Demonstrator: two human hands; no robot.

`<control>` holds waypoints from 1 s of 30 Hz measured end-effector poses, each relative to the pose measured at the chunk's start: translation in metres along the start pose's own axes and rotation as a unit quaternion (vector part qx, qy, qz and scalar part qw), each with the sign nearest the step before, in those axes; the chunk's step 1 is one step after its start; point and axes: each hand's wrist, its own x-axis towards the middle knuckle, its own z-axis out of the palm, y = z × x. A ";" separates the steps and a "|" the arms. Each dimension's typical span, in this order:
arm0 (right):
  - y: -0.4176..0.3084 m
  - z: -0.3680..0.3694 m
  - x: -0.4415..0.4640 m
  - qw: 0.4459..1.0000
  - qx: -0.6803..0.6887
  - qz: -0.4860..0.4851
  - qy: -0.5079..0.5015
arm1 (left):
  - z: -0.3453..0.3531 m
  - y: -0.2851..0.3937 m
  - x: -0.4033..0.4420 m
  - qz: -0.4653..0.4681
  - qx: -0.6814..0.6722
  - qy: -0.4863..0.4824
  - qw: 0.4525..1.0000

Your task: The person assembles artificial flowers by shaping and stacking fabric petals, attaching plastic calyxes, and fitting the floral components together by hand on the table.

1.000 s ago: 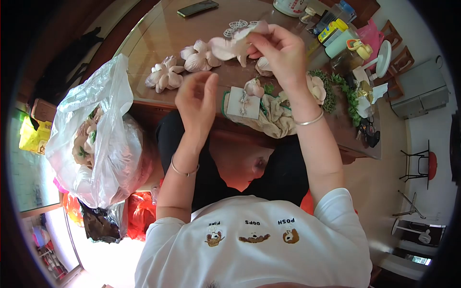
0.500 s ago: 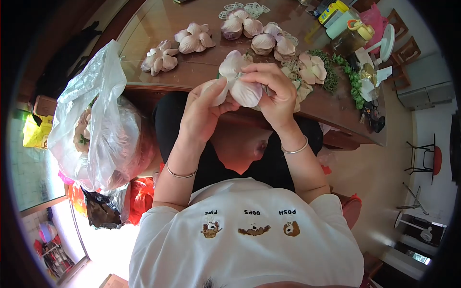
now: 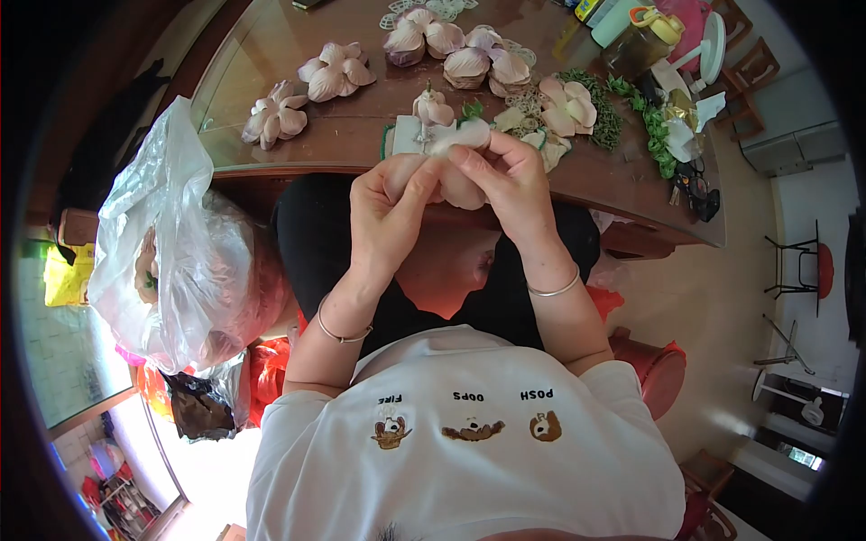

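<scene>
A pale, thin artificial flower petal piece (image 3: pixel 462 191) is pinched between both hands just in front of the table edge. My left hand (image 3: pixel 390 212) grips its left side, thumb on top. On its right side, the thumb and fingers of my right hand (image 3: pixel 512 185) are closed. Just beyond my hands, a small pink flower head (image 3: pixel 433 108) rests by a white pad (image 3: pixel 408 135) with a green edge. Farther back are finished-looking pink flowers (image 3: pixel 336 71) and stacks of petals (image 3: pixel 466 68). A flat petal piece (image 3: pixel 568 106) lies to the right.
Green sprigs (image 3: pixel 591 108) and leafy vine (image 3: pixel 657 135) lie on the table (image 3: pixel 370 113) at right, near a yellow-lidded jar (image 3: pixel 631 50) and keys (image 3: pixel 693 189). A large plastic bag (image 3: pixel 171 261) stands at my left. A red bucket (image 3: pixel 648 374) is at my right.
The petal piece has been turned and lowered slightly, and my hands have come closer together on it. The small flower head and white pad have come into sight behind it.
</scene>
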 end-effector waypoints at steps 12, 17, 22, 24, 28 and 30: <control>-0.017 0.009 0.049 0.993 0.010 -0.079 0.082 | 0.002 0.011 0.057 0.039 -0.099 0.047 0.993; -0.011 0.004 0.071 0.995 -0.024 -0.067 0.065 | -0.004 0.007 0.077 0.023 -0.128 0.041 0.991; 0.001 0.003 0.078 0.996 -0.046 -0.049 0.051 | -0.008 0.001 0.082 0.002 -0.136 0.045 0.990; 0.006 0.003 0.080 0.996 -0.053 -0.049 0.052 | -0.009 -0.002 0.083 -0.001 -0.138 0.049 0.989; 0.006 0.007 0.076 0.998 -0.018 -0.020 0.054 | -0.007 -0.004 0.081 -0.004 -0.134 0.048 0.990; 0.006 0.007 0.076 0.998 -0.007 -0.010 0.054 | -0.008 -0.007 0.081 -0.005 -0.133 0.048 0.990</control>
